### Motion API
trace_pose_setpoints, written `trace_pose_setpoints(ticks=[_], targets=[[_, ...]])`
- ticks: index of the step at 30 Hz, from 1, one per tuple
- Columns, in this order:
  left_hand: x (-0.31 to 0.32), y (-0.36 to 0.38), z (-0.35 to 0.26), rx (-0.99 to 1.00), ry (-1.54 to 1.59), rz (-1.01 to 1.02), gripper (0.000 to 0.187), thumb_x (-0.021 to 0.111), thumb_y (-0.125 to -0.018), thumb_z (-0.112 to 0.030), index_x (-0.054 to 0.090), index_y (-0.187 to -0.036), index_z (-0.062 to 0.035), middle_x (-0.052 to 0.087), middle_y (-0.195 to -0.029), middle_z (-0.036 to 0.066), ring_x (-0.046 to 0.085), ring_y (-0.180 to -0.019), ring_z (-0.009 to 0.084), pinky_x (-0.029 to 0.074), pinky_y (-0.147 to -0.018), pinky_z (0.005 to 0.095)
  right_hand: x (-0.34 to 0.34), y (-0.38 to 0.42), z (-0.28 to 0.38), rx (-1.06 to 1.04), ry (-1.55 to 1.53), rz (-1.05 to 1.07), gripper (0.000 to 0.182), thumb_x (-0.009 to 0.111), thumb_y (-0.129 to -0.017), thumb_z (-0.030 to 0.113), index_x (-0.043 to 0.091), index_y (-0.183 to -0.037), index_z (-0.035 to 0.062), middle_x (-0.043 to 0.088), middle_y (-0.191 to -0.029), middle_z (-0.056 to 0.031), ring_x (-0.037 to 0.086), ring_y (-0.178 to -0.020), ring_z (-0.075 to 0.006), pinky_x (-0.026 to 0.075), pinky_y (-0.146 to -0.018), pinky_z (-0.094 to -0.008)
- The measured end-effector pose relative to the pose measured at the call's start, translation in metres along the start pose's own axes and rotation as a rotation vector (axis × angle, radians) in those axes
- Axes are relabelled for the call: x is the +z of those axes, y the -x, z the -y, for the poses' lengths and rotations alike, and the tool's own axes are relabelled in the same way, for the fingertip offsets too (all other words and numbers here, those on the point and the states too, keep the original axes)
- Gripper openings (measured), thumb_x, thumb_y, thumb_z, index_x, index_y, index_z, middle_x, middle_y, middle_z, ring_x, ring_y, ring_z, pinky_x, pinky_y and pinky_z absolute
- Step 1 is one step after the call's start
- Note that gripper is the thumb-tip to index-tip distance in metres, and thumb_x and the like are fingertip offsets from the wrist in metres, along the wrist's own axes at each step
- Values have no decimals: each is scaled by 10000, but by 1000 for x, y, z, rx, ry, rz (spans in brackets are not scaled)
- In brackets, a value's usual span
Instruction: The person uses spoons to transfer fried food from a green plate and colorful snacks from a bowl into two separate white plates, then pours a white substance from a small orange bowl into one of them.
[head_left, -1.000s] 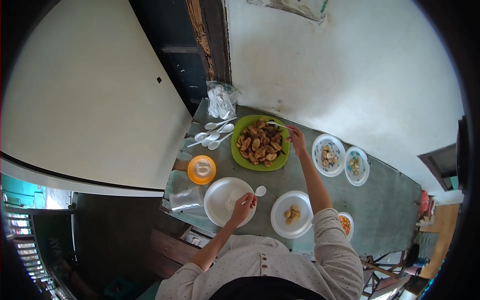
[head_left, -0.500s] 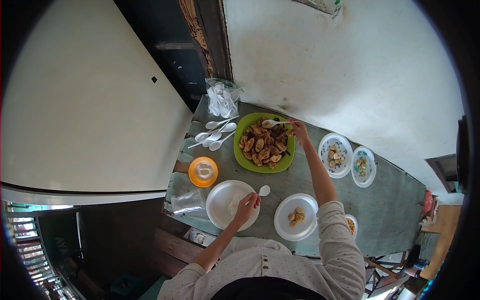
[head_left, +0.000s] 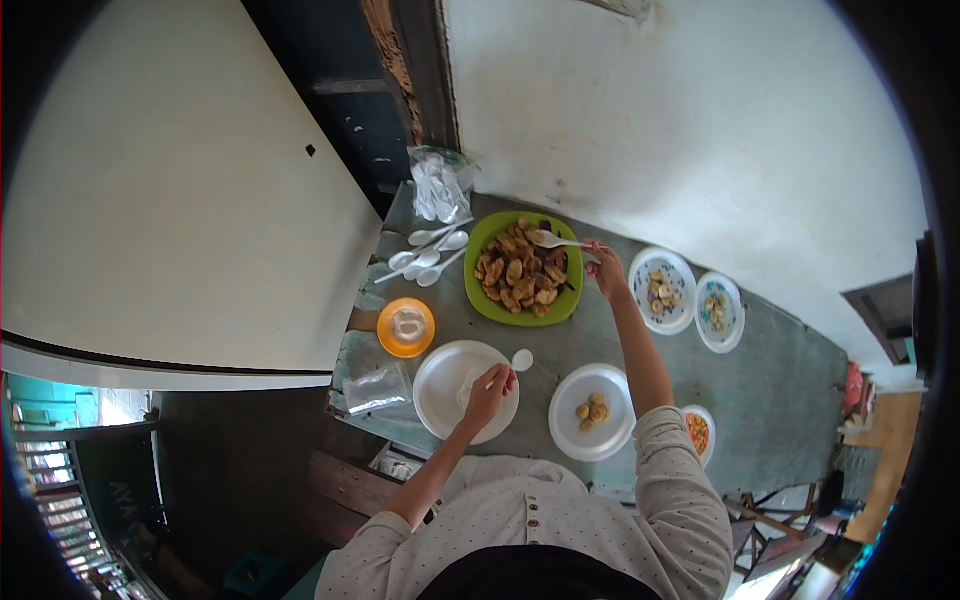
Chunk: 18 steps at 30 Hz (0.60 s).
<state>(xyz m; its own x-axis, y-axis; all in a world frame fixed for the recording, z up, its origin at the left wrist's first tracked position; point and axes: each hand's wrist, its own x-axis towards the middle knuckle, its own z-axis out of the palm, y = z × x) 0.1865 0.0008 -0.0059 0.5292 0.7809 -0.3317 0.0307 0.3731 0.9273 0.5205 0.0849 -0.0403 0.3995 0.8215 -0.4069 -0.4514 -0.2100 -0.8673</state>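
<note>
My left hand is closed on the handle of a white plastic spoon, over the right part of a white plate. Something whitish, which I cannot make out, lies on that plate by my fingers. Up at the right rim of the green plate, my right hand grips the handle end of another white plastic spoon. Its bowl rests on a heap of browned, fried-looking pieces. Below my right forearm is a white plate with several small round pale-brown pieces.
Several white spoons lie left of the green plate, below a plastic bag of spoons. An orange dish holds something white; a clear plastic packet is beneath it. Rightward are two patterned plates with food and a bowl.
My right hand has shifted slightly, and its spoon now slants down to the right from the heap. The left hand still holds its spoon over the plate. The whole view has shifted a little.
</note>
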Motion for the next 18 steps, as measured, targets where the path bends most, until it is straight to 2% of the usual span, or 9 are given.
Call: trace_pose_setpoints(ticks=[6, 13, 18], targets=[[17, 9, -1, 84, -139, 108, 305, 404, -916, -263, 527, -742, -45, 464, -621, -19, 416, -578, 49, 342, -530, 197, -32, 121, -16, -88, -52, -91, 295, 455, -888, 295, 513, -1046, 53, 575, -974, -68, 449, -501, -75, 345, -455, -177], [58, 40, 26, 14, -139, 345, 305, 402, -913, -281, 533, -771, -45, 474, -611, -13, 432, -578, 49, 350, -523, 198, -84, 277, -81, -45, -89, -377, 291, 470, -881, 297, 522, -1031, 53, 601, -920, -52, 454, -493, -60, 370, -464, -172], [78, 53, 46, 83, -297, 437, 300, 406, -905, -280, 533, -779, -40, 484, -594, 24, 458, -552, 86, 368, -529, 236, -97, 335, -111, -63, -62, -539, 264, 466, -883, 297, 538, -1019, 82, 613, -907, -29, 461, -478, -47, 372, -457, -168]])
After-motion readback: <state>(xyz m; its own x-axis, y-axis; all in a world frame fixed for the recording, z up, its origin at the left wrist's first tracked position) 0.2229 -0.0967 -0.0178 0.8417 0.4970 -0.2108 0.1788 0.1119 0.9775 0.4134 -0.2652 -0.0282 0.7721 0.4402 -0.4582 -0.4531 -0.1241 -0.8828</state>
